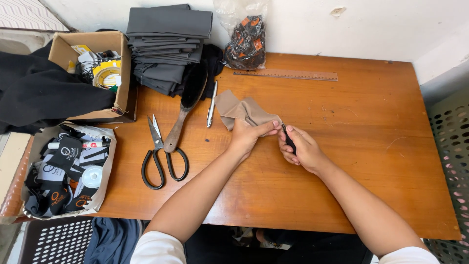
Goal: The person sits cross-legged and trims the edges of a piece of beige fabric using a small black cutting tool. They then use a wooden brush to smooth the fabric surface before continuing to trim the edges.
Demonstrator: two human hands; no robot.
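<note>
The wooden surface [342,146] fills the frame. A stack of grey folded fabric [166,44] sits upper left, black-handled scissors [163,156] left of centre beside a wooden brush [183,115]. At centre my left hand [246,137] pinches a tan fabric piece [239,110], thumb and fingers closed on its edge. My right hand [303,149] grips a small dark tool [289,142] against it. A slip there could nick my thumb or tear the cloth.
</note>
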